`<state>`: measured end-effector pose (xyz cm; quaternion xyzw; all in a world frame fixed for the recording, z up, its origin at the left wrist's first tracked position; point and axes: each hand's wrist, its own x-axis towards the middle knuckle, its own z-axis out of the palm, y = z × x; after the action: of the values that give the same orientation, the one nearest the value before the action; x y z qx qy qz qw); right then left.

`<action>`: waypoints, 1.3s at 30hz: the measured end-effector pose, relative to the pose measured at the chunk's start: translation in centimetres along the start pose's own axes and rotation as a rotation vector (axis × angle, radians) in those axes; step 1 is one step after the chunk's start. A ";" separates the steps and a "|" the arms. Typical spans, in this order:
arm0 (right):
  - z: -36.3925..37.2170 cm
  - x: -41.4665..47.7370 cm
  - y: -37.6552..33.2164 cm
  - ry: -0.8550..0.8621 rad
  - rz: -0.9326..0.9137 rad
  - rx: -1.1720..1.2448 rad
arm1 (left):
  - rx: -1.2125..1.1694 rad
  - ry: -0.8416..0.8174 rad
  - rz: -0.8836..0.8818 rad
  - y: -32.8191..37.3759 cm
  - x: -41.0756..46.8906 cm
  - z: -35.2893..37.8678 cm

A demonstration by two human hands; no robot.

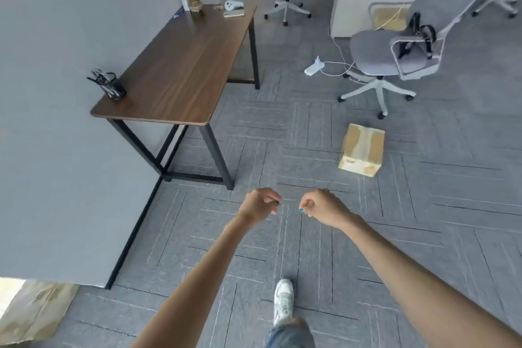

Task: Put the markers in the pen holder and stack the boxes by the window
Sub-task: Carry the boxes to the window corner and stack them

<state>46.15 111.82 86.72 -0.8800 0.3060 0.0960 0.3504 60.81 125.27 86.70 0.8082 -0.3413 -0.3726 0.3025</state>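
At the near left edge, a cardboard box sits in bright light. On the wooden table along the left wall, the black pen holder already bristles with markers. In the near middle, the left hand and right hand hang loosely curled, gripping nothing. To the right, a taped box lies on the carpet. The box-stacking step seems underway; next likely means walking over and lifting that box.
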 end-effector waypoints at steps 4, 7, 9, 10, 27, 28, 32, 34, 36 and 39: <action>-4.7 1.9 4.6 0.067 0.036 0.042 | 0.011 -0.083 0.013 4.6 6.2 1.9; -8.5 4.7 8.2 0.093 0.062 0.051 | -0.005 -0.116 0.028 8.2 11.6 2.9; -11.2 7.2 10.6 0.105 0.091 0.059 | -0.018 -0.120 0.035 10.6 15.4 3.6; -12.6 8.6 11.8 0.112 0.098 0.059 | -0.023 -0.123 0.034 11.7 17.3 4.0; -30.5 24.5 32.7 0.201 0.212 0.186 | 0.033 -0.206 0.034 29.4 42.9 14.0; -31.5 25.6 34.2 0.199 0.211 0.187 | 0.028 -0.195 0.021 30.3 44.4 14.9; -34.5 30.1 40.6 0.178 0.208 0.203 | -0.016 -0.147 -0.031 33.2 51.0 19.2; -35.2 32.3 43.7 0.179 0.216 0.247 | -0.045 -0.134 -0.066 33.8 54.2 21.6; -35.1 34.2 46.8 0.183 0.225 0.288 | -0.073 -0.120 -0.101 33.8 57.0 23.8; -34.2 37.0 51.3 0.190 0.256 0.337 | -0.082 -0.112 -0.153 32.6 61.1 26.9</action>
<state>42.88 42.20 69.11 -0.7681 0.4584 0.0038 0.4471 58.33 52.38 72.25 0.7966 -0.2794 -0.4531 0.2864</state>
